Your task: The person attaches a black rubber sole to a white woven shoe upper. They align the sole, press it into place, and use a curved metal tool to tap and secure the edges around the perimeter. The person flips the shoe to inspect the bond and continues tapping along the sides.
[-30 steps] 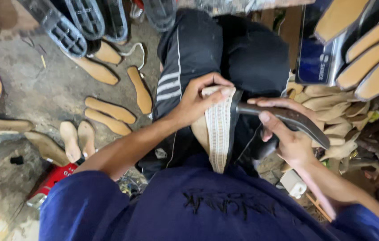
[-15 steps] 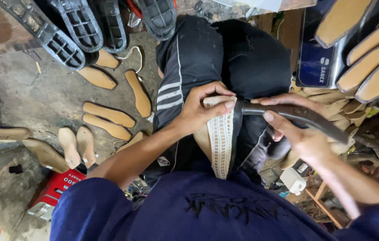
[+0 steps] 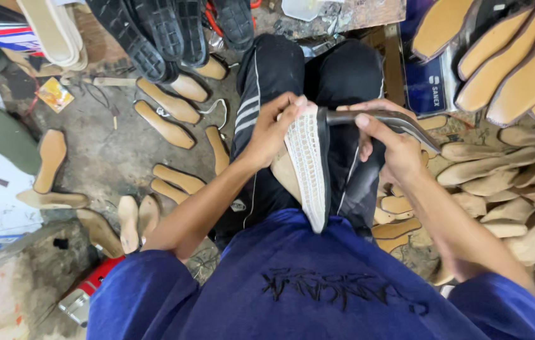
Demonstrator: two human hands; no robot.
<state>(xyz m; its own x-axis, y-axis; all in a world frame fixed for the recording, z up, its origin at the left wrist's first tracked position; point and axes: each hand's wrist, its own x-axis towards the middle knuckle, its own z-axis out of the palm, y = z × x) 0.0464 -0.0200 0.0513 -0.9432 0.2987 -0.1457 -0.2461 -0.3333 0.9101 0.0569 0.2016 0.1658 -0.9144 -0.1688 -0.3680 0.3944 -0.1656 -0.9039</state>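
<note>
Gripping a white, lattice-treaded shoe sole (image 3: pixel 308 167) on edge, left hand (image 3: pixel 274 129) steadies while right hand (image 3: pixel 387 141) clasps a curved metal tool (image 3: pixel 384 119).

my left hand (image 3: pixel 274 129) covers the top end of the white patterned sole (image 3: pixel 308 170), and its lower tip dips behind my blue shirt (image 3: pixel 318 283). my right hand (image 3: pixel 387 141) wraps the dark curved tool (image 3: pixel 384 119), so its middle is hidden. the black treaded soles (image 3: pixel 154 31) and the tan insoles (image 3: pixel 507 56) at upper right run off the top edge. the red box (image 3: pixel 91 286) is half behind my arm.
</note>
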